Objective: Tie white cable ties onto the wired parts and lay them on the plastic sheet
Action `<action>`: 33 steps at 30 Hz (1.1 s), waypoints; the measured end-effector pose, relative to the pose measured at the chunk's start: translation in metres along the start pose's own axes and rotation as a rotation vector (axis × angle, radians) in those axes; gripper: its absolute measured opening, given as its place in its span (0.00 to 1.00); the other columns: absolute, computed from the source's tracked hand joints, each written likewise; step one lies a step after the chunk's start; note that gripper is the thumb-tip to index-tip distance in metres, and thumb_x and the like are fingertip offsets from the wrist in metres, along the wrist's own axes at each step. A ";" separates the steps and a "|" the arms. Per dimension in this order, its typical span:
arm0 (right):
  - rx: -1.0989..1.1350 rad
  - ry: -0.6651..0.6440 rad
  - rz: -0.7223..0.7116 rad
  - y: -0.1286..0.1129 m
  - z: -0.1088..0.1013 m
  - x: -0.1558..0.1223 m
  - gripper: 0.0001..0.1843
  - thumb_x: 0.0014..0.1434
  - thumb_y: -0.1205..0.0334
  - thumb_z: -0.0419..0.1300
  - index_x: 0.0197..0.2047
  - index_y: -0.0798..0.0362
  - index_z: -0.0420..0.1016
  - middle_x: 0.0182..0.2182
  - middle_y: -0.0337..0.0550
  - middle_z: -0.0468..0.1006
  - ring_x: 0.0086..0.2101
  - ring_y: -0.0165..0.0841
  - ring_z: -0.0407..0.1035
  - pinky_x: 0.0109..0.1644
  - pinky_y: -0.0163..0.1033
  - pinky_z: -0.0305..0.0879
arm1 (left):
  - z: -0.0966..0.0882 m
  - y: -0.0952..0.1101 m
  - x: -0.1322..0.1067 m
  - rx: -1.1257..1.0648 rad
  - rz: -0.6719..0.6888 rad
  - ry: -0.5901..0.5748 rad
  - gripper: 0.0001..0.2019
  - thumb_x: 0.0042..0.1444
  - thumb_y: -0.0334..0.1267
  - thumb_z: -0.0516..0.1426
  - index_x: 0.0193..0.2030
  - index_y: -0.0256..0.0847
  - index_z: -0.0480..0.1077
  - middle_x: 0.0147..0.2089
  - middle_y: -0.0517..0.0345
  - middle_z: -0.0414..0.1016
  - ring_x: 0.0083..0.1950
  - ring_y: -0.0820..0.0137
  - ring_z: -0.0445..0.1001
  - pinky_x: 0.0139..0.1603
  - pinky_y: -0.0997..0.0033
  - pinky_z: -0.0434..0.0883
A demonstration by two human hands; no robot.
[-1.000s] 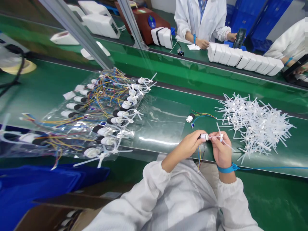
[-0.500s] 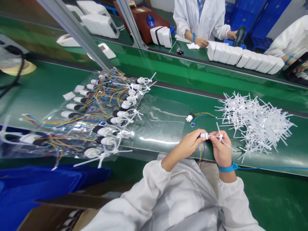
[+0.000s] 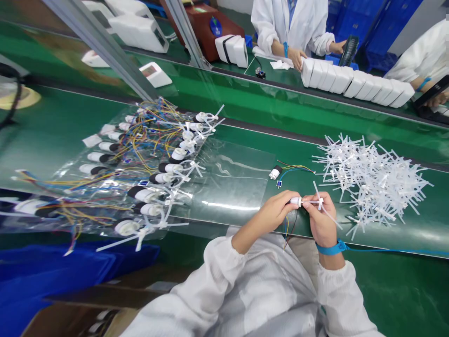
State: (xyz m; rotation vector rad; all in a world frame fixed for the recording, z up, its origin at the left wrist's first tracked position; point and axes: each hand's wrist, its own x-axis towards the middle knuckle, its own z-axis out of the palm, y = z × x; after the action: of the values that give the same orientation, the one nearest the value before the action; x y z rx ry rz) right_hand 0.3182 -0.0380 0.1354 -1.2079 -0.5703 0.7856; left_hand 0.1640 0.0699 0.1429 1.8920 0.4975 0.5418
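My left hand [image 3: 277, 209] grips a small black-and-white motor pump [image 3: 296, 201], whose thin wires hang below the fingers. In my right hand [image 3: 323, 220], thumb and fingertips pinch a translucent tube piece with a white tee connector [image 3: 320, 202]. The tube's end meets the pump's white end; whether it is pushed on cannot be made out. Just beyond my hands lies another pump [image 3: 275, 172] with coloured wires and a small blue tag [image 3: 279, 184]. To the right spreads a heap of tube pieces [image 3: 372, 182].
Several pumps with tubes [image 3: 150, 208] and tangled wires lie on clear plastic bags [image 3: 231, 182] at left. A metal post [image 3: 108, 51] rises there. A blue cord runs from my wristband [image 3: 331, 248]. Across the barrier, a co-worker's hand [image 3: 297, 58] touches a row of white housings [image 3: 354, 82].
My hands stay together with the pump and tube, shifted only slightly. The camera view moves a little. The co-worker's hand across the bench has reached the white housings.
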 end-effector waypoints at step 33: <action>-0.217 0.005 0.028 0.006 -0.009 -0.002 0.18 0.58 0.56 0.80 0.44 0.45 0.78 0.40 0.39 0.86 0.41 0.39 0.79 0.54 0.46 0.74 | 0.003 -0.012 -0.001 0.112 0.042 -0.009 0.15 0.81 0.45 0.50 0.59 0.42 0.74 0.54 0.48 0.79 0.56 0.59 0.79 0.60 0.63 0.74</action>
State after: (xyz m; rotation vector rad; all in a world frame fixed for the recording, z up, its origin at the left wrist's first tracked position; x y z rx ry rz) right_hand 0.3219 -0.0438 0.1270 -1.4188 -0.6479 0.7581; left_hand 0.1637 0.0711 0.1309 2.0152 0.4918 0.5420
